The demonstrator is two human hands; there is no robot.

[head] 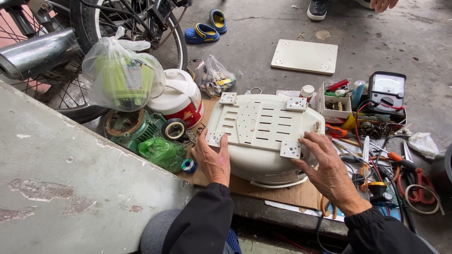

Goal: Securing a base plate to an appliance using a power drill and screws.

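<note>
From the bottom edge of the frame two arms in dark sleeves reach up toward the centre, both palms down. The left hand point(213, 161) lies flat with its fingers loosely spread, its fingertips resting on the lower-left corner of an upturned white appliance point(263, 134), beside one of the small square foot pads; it clasps nothing. The right hand point(325, 167) is angled in from the lower right, fingers open and spread, resting on the appliance's lower-right rim just by another square foot pad point(290, 149); it too only touches and grips nothing. The appliance sits base-up in the middle of the frame on a sheet of brown cardboard point(282, 192), its slotted underside facing the camera. To the right of the hands lies a scatter of tools, among them red-handled pliers point(420, 181) and a screwdriver. Left of centre, a green plastic bag point(161, 151) lies by a roll of black tape point(174, 128). Farther up on the right, a small open white box point(335, 104) holds small parts and bottles, next to a grey analogue meter point(387, 89). Left of the appliance stands a white and red jug point(181, 98), and a clear bag point(120, 75) holding a green item hangs in the upper left. A flat white panel point(305, 56) lies on the concrete beyond, with blue clogs point(207, 28) at the top.
</note>
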